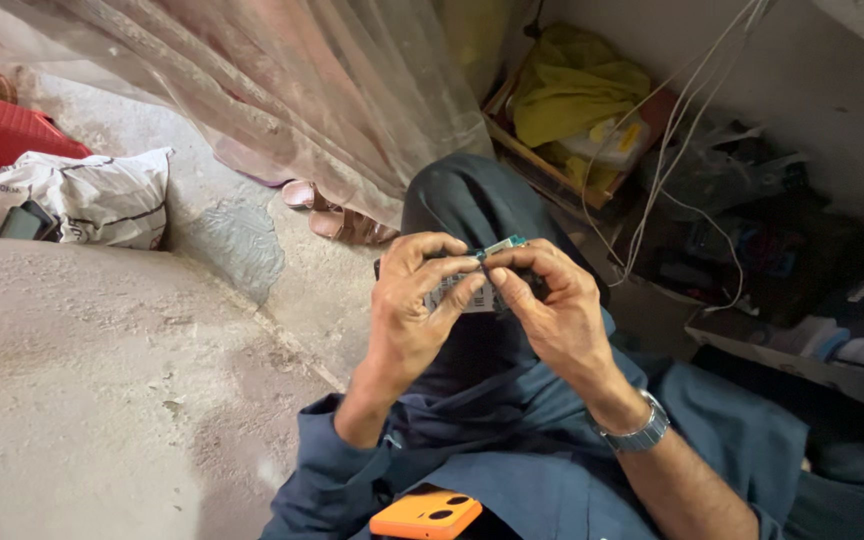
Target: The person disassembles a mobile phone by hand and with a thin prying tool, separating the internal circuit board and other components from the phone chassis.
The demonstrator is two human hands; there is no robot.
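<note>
Two bare hands pinch a small flat electronic part above a knee clothed in dark blue.

The left hand (407, 310) and right hand (552, 310) meet at the middle of the scene, fingertips closed from both sides on a thin green-edged circuit board with a pale label (472, 285). It looks light, stiff and brittle, best gripped by its bare edges rather than its faces, and easy to snap if flexed. A metal-link wristwatch (637, 430) circles the right wrist. Near the bottom edge an orange phone (427, 515) lies on the lap. Far left, a crumpled white sack (92, 195) rests on the concrete floor (82, 380); white cables (667, 150) hang far right.
</note>
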